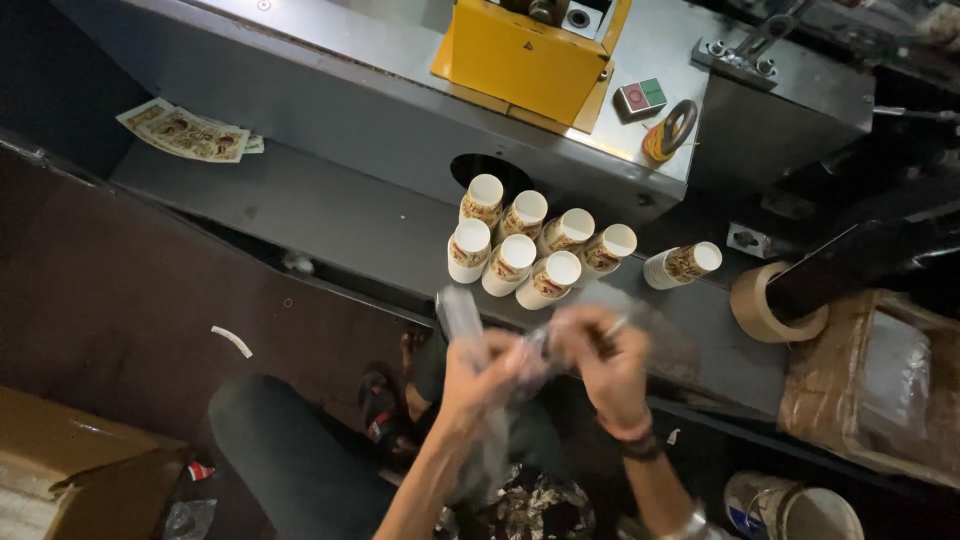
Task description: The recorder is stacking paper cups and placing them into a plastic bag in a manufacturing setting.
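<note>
At the bottom centre of the frame, nearest the camera, a clear plastic sleeve point(478, 400) was held between two bare hands. The left hand point(478, 378) was closed around the sleeve's upper part, fingers curled on the film, while the right hand point(603, 362) was pinched on the sleeve's other edge, just beside the left; both were blurred, so finer finger positions could not be told. A dark band point(640, 446) was worn on the right wrist.

At the lower left corner a brown cardboard box point(70, 470) was seen on the dark floor. In the upper left of the frame a small pile of printed paper blanks point(188, 131) was laid on the grey metal shelf point(300, 210). Just above the hands, at mid-frame, stacks of printed paper cups point(525, 250) were grouped on that shelf, touching one another, with their white open mouths turned toward the camera. A single stack point(683, 264) was laid on its side to the right of the group, slightly apart. At the top centre a yellow machine housing point(525, 55) was mounted, with a red-and-green switch point(640, 97) to its right. At the right, a roll of brown tape point(765, 305) was set near a plastic-wrapped bundle point(870, 380), and a white bucket point(795, 508) stood at the lower right.
</note>
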